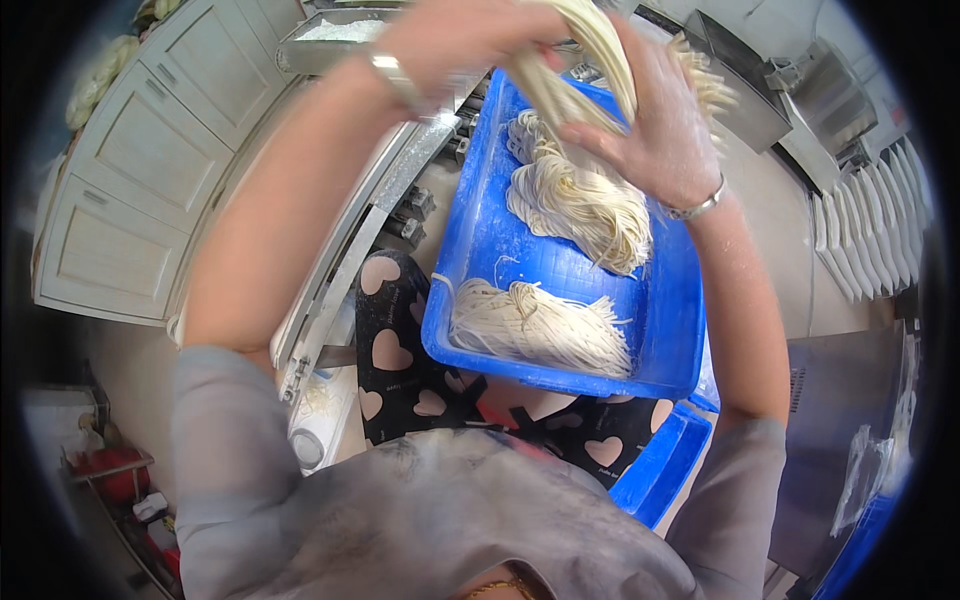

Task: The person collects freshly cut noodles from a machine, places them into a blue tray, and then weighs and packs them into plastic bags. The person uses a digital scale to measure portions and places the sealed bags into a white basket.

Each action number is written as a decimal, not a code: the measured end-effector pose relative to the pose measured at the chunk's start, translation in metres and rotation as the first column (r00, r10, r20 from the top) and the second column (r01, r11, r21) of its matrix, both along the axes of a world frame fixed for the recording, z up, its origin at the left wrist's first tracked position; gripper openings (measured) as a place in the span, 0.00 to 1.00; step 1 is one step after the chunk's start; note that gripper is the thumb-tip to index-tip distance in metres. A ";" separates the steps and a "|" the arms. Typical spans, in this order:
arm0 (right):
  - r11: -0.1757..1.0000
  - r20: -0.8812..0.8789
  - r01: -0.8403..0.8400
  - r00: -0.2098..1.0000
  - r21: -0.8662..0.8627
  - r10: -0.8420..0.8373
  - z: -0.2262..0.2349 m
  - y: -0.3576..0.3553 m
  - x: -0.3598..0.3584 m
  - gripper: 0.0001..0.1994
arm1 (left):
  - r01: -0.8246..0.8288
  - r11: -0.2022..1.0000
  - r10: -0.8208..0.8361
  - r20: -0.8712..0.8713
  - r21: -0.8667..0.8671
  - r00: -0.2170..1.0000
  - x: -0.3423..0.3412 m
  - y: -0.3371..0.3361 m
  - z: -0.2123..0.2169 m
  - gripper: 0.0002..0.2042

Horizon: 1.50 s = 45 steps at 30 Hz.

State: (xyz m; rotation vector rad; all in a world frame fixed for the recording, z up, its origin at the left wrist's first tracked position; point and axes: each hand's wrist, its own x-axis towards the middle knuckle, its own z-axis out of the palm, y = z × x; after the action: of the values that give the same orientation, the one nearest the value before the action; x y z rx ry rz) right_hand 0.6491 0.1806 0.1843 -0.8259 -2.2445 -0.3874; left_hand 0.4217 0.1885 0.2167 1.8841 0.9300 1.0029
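Above the far end of a blue plastic crate (660, 320), a long hank of pale fresh noodles (610, 60) hangs folded between my two hands. My left hand (465, 45), blurred by motion, grips the hank from the left. My right hand (665, 130), dusted with flour, holds it from the right, thumb pointing inward; loose noodle ends fan out behind its fingers. Inside the crate, a folded bundle of noodles (540, 325) lies across the near end. A larger coiled heap of noodles (580, 205) sits farther back, partly hidden beneath my hands and the hank.
Left of the crate runs a metal machine frame (345, 265), with a tray of white flour (345, 32) at its far end. A second blue crate (665, 465) stands under the first one's near right corner. White cabinets (125, 235) line the left; stacked white trays (870, 230) stand right.
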 end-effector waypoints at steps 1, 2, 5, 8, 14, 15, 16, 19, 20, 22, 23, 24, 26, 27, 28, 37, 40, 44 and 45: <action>0.960 0.032 0.126 0.992 -0.248 -0.122 -0.016 0.004 0.010 0.42 | 0.033 0.993 -0.032 0.008 -0.115 0.999 0.014 0.011 -0.017 0.21; 0.905 0.053 0.164 0.986 -0.392 -0.155 -0.037 0.007 0.020 0.40 | 0.056 0.971 -0.052 0.024 -0.232 0.998 0.027 0.022 -0.035 0.25; 0.784 0.316 0.305 0.937 -0.540 -0.147 -0.119 0.006 0.039 0.33 | -0.139 0.988 0.109 -0.331 -0.067 0.937 0.034 0.030 -0.104 0.25; 0.702 0.418 0.373 0.901 -0.606 -0.118 -0.164 0.015 0.056 0.31 | -0.237 0.967 0.252 -0.237 0.091 0.938 -0.034 0.026 -0.153 0.27; 0.690 0.516 0.478 0.839 -0.545 -0.174 -0.140 -0.005 0.042 0.31 | -0.648 0.718 0.594 -0.709 0.254 0.380 -0.208 -0.038 -0.228 0.40; 0.756 0.447 0.409 0.878 -0.511 -0.173 -0.131 -0.015 0.040 0.31 | -0.707 0.660 0.544 -0.810 0.253 0.219 -0.230 -0.053 -0.238 0.45; 0.851 0.344 0.290 0.929 -0.437 -0.140 -0.124 -0.025 0.038 0.30 | -0.721 0.651 0.498 -0.850 0.238 0.169 -0.250 -0.068 -0.248 0.49; 0.597 0.173 0.102 0.983 -0.795 0.061 -0.130 -0.051 0.034 0.26 | -0.809 0.586 0.198 -0.977 0.053 0.079 -0.293 -0.099 -0.270 0.64; 0.355 0.114 0.062 0.985 -0.933 0.128 -0.137 -0.054 0.034 0.25 | -0.837 0.540 0.221 -0.974 0.087 0.042 -0.309 -0.103 -0.272 0.63; 0.392 0.152 0.104 0.984 -0.914 0.095 -0.154 -0.051 0.035 0.24 | -0.872 0.455 0.286 -0.957 0.179 -0.047 -0.339 -0.105 -0.277 0.63; 0.386 0.236 0.204 0.971 -0.900 0.037 -0.162 -0.048 0.037 0.23 | -0.885 0.413 0.338 -0.938 0.215 -0.070 -0.358 -0.106 -0.276 0.63; 0.309 0.235 0.239 0.971 -0.921 -0.049 -0.167 -0.044 0.039 0.23 | -0.903 0.373 0.346 -0.935 0.211 -0.075 -0.375 -0.107 -0.276 0.63; 0.458 0.281 0.252 0.960 -0.852 -0.006 -0.174 -0.046 0.042 0.23 | -0.932 0.293 0.367 -0.925 0.213 -0.096 -0.405 -0.110 -0.273 0.63; 0.446 0.284 0.258 0.959 -0.857 -0.009 -0.175 -0.045 0.042 0.23 | -0.943 0.280 0.353 -0.933 0.180 -0.073 -0.415 -0.113 -0.271 0.61; 0.460 0.278 0.246 0.961 -0.853 0.001 -0.175 -0.047 0.043 0.22 | -0.952 0.266 0.348 -0.936 0.154 -0.054 -0.424 -0.116 -0.268 0.59; 0.543 0.307 0.248 0.952 -0.802 0.018 -0.168 -0.062 0.020 0.18 | -0.826 0.545 0.218 -0.976 0.144 -0.027 -0.406 -0.188 -0.273 0.26; 0.314 0.158 0.138 0.987 -0.939 0.041 -0.162 -0.078 0.008 0.17 | -0.870 0.492 0.354 -0.918 0.019 0.180 -0.421 -0.219 -0.277 0.26; 0.206 0.158 0.090 0.927 -0.974 0.340 -0.161 -0.089 0.001 0.23 | -0.893 0.375 0.522 -0.739 -0.250 0.426 -0.448 -0.240 -0.250 0.34; 0.270 0.150 0.044 0.909 -0.962 0.388 -0.164 -0.086 0.000 0.23 | -0.911 0.359 0.530 -0.760 -0.201 0.376 -0.445 -0.233 -0.242 0.36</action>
State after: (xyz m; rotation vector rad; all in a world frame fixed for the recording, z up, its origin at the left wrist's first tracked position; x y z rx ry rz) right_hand 0.6496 0.0947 0.0207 -1.0868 -2.8091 1.2386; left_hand -0.0236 -0.0446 -0.0254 1.0726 2.3926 0.4073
